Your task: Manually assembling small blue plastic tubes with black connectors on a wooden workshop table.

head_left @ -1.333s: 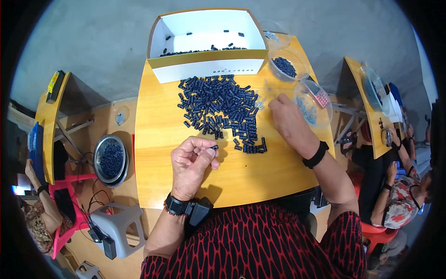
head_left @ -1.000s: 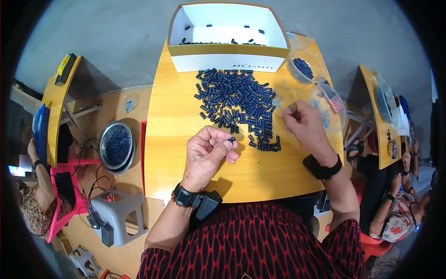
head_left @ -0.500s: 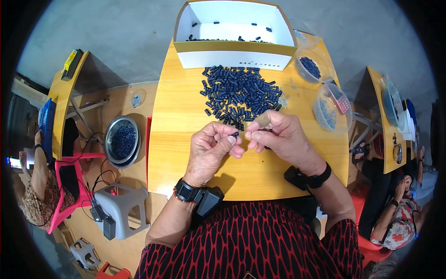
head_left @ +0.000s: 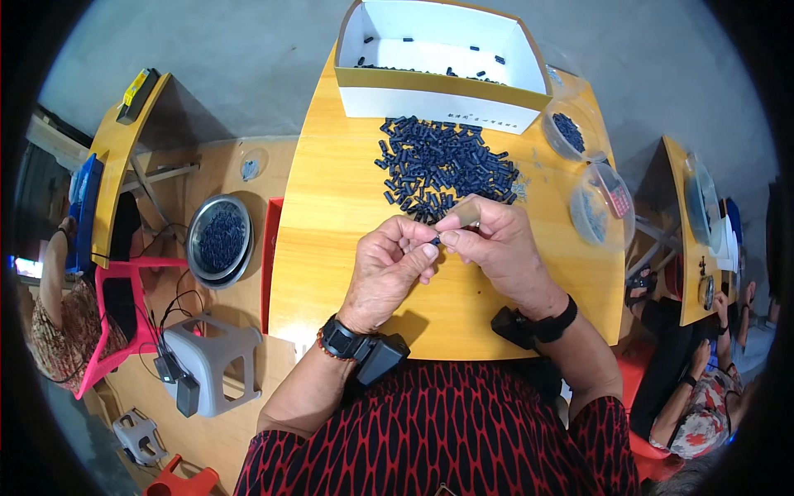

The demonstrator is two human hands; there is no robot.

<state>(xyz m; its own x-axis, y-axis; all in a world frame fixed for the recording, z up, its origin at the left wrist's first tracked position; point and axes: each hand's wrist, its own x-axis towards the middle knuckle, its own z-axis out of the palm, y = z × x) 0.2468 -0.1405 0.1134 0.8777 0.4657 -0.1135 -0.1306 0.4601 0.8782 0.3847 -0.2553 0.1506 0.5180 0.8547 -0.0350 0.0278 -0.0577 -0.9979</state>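
My left hand (head_left: 387,271) pinches a small black cylindrical piece (head_left: 436,240) between thumb and forefinger, over the near-middle of the wooden table (head_left: 331,198). Against the same piece are the fingertips of my right hand (head_left: 500,252), closed in a pinch with a tan wrap round one finger. Whatever sits between the right fingertips is too small to make out. Just beyond both hands spreads a heap of like black pieces (head_left: 447,169). Behind the heap stands an open white box (head_left: 430,106) with a gold-brown rim and more black pieces inside.
At the right table edge are a clear tub of black pieces (head_left: 567,132) and another tub with small silvery parts (head_left: 589,217). Left of the table, a metal bowl (head_left: 195,248) of dark pieces and a grey stool (head_left: 203,372) stand low. Other people sit at side tables.
My right fingertips have closed the gap and now meet the black piece in my left hand. The whole view has shifted slightly, with the table appearing farther right.
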